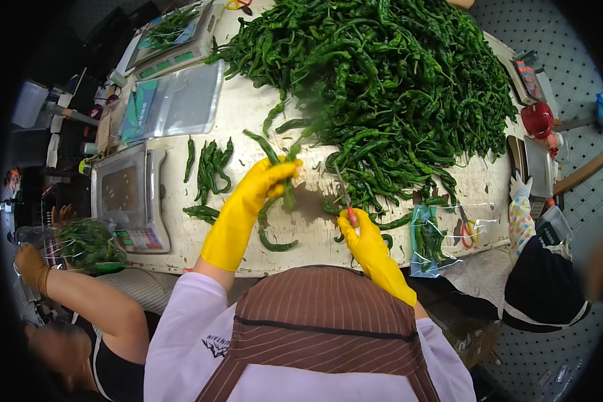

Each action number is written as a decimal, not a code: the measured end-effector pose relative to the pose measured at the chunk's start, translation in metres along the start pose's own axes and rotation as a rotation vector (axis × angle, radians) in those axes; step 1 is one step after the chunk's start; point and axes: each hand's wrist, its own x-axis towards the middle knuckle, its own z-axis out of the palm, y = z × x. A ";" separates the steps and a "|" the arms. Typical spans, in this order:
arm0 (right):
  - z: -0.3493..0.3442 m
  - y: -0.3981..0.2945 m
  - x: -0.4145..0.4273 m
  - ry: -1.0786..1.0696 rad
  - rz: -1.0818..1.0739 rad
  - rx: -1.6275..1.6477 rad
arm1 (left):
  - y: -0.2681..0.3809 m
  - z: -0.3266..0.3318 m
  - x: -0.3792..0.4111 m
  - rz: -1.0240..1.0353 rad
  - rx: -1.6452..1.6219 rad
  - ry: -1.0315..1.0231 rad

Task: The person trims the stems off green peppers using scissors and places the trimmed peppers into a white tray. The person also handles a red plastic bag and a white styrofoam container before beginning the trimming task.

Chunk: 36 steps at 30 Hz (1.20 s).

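Observation:
My left hand (266,181), in a yellow rubber glove, grips long green chili peppers (261,143) above the white tabletop. Motion blurs part of what it holds. My right hand (363,233), also gloved in yellow, is closed around the red handle of a thin-bladed cutting tool (341,183); its exact kind is unclear. The blade points away from me, at the near edge of a large heap of green chili peppers (382,85). Below my left hand a curved pepper (276,246) lies on the table (301,261). A small group of peppers (213,166) rests farther left.
A weighing scale (123,188) stands at left, with clear plastic bags (186,100) and another scale (181,58) beyond. At right lie a bag of peppers (427,238) and scissors (466,231). One person (105,311) sits left, another (537,286) right.

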 end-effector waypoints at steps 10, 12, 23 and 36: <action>0.003 0.003 -0.023 0.013 -0.282 -0.148 | -0.019 0.033 0.015 0.121 -0.728 0.053; 0.003 0.001 -0.023 -0.033 -0.262 -0.148 | -0.018 0.041 0.009 0.124 -0.776 0.036; 0.006 -0.011 -0.027 0.137 -0.395 -0.172 | -0.027 0.050 -0.007 0.070 -1.021 -0.109; 0.003 -0.035 -0.022 0.191 -0.460 -0.185 | -0.030 0.060 -0.010 0.124 -1.190 -0.314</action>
